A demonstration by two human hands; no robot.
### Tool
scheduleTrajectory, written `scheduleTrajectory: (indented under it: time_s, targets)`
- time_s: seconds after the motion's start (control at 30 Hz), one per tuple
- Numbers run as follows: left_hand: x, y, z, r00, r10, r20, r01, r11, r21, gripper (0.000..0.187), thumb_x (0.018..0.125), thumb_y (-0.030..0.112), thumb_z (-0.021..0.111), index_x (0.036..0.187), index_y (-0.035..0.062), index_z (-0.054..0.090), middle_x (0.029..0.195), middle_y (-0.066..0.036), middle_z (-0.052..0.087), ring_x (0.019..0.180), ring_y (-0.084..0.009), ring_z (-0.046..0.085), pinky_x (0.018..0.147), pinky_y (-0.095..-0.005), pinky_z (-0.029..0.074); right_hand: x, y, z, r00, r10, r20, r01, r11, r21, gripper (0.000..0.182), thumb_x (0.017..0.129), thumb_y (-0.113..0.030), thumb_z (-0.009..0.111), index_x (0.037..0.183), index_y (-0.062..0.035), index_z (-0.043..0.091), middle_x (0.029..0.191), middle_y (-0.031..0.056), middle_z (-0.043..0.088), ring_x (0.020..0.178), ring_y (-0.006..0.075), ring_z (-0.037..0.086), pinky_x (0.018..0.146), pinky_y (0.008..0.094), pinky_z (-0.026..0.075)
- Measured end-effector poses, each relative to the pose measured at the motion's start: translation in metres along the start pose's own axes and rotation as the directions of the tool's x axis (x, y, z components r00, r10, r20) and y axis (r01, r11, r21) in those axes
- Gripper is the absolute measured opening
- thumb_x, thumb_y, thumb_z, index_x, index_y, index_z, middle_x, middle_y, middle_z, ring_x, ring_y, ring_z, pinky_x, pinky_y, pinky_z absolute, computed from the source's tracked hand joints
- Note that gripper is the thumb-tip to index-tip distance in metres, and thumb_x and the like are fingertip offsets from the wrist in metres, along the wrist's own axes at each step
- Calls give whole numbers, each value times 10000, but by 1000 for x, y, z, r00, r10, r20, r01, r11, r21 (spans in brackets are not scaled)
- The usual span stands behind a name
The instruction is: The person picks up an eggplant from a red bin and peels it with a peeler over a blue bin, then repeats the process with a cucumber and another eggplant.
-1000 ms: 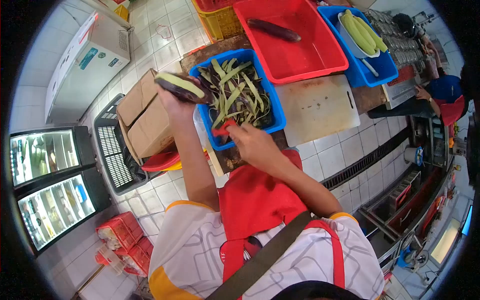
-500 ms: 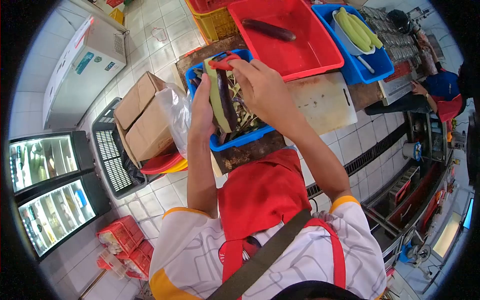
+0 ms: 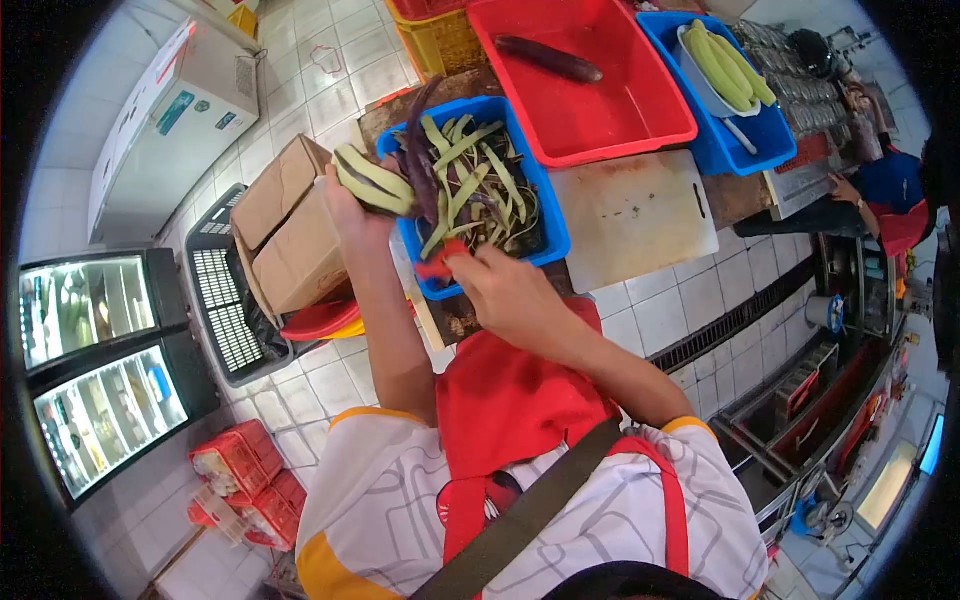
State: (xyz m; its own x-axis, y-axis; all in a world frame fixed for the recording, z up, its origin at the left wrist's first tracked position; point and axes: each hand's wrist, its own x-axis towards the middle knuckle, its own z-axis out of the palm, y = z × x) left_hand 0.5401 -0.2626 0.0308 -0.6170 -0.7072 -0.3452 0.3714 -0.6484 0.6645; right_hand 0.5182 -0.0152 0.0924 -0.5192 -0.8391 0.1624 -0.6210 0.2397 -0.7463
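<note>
My left hand (image 3: pixel 347 212) grips a partly peeled eggplant (image 3: pixel 374 183), pale green flesh showing beside dark skin strips. It is held above the left rim of a blue basin (image 3: pixel 556 215). Lower and to the right, my right hand (image 3: pixel 505 292) is closed around a red peeler (image 3: pixel 440 262) near the basin's front edge, apart from the eggplant. A long purple peel (image 3: pixel 421 160) stretches over the basin's left part. Many pale green peel strips (image 3: pixel 490 180) lie inside the basin.
A red tub (image 3: pixel 640 110) holds one whole eggplant (image 3: pixel 548 58). Beside it, a blue tub (image 3: pixel 715 150) carries a white container of peeled eggplants (image 3: pixel 722 65). A stained cutting board (image 3: pixel 640 225) lies right of the basin. Cardboard boxes (image 3: pixel 300 250) stand left. Another person (image 3: pixel 885 190) is at far right.
My left hand has moved left with the eggplant, out from over the basin's middle. My right hand has drawn the peeler down toward me, away from the eggplant's top. The basin's peels are now exposed.
</note>
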Motion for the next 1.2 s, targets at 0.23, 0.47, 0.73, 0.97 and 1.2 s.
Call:
scheduleTrajectory:
  time_s: [0.23,0.47,0.73,0.97,1.2]
  targets:
    - [-24,1,34,998,28,64,-33,995,90,485,1005,464,329,1134,57,559,982,-114,616,873,-269,610,827,-439,512,34,8,-24,992,-68,-104,66,998,-21,197,893,-117,531,1087,-86,538,866,169,562,741,398,622,585,484,515]
    - [-73,-25,74,978,46,203,-109,943,315,482,1009,445,373,1256,57,520,1161,-91,618,1042,-201,602,928,-343,464,100,4,-40,958,-130,-256,96,985,-141,145,910,-158,500,1017,-74,550,874,211,586,749,420,620,629,511,509]
    - [-56,-25,62,999,47,-12,-43,977,210,484,1014,451,349,1194,48,547,1063,-101,632,936,-227,624,859,-378,504,41,0,-15,991,-43,-123,28,992,-120,148,888,-136,511,1010,-55,536,869,216,580,718,424,623,627,506,520]
    - [0,-6,13,998,-30,-57,24,995,-102,572,1005,525,276,1098,39,563,944,-117,616,856,-289,606,808,-465,517,1,1,-29,991,126,40,-120,986,-115,161,935,-124,506,1076,-65,556,846,180,556,780,397,585,655,472,473]
    - [-45,-27,57,980,-97,172,67,983,171,529,983,515,400,1194,56,558,954,-75,642,805,-173,619,710,-314,530,44,23,-37,960,-57,-273,45,998,-50,175,929,-145,514,1090,-80,540,871,198,577,761,428,597,627,505,490]
